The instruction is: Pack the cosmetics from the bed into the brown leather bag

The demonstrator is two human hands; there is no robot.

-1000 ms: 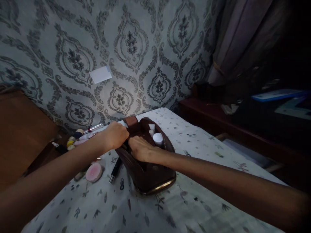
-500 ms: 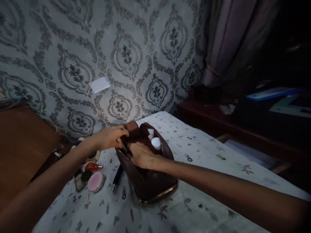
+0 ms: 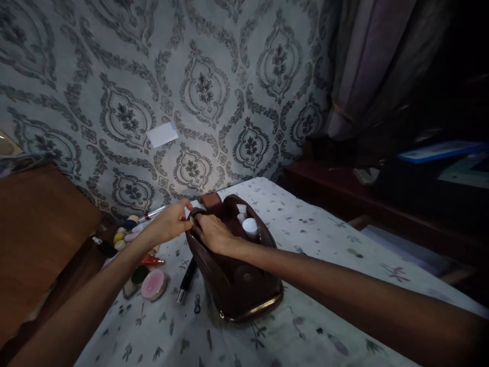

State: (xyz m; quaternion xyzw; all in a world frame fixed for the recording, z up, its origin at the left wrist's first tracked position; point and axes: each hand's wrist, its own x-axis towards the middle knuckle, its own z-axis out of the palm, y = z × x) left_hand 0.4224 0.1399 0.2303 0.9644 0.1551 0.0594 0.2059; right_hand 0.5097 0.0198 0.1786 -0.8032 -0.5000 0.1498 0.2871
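Observation:
An unzipped brown toiletry bag [image 3: 244,306] lies on the patterned cloth, its gold zipper facing me. My left hand [image 3: 171,221] pinches the bag's far left rim between thumb and fingers. Reaching over the bag, my right hand [image 3: 213,233] has its curled fingers at the same rim, inside the opening. A small dark rounded piece [image 3: 196,211] shows between the two hands; its kind is unclear, and my right fingertips are partly hidden. Inside the bag, toward the right, sit a white-capped container [image 3: 250,227] and a small white tube [image 3: 241,209].
Left of the bag lie a black tube with a silver end [image 3: 186,281], a round pink-topped container [image 3: 153,284], an orange-red bottle [image 3: 152,260] and several other cosmetics. A brown wooden panel [image 3: 46,219] is at the left, a dark red ledge [image 3: 324,178] at the right.
My right hand has risen from inside the bag toward its left rim, close to my left hand. A dark rounded piece now shows between them. The view has shifted slightly.

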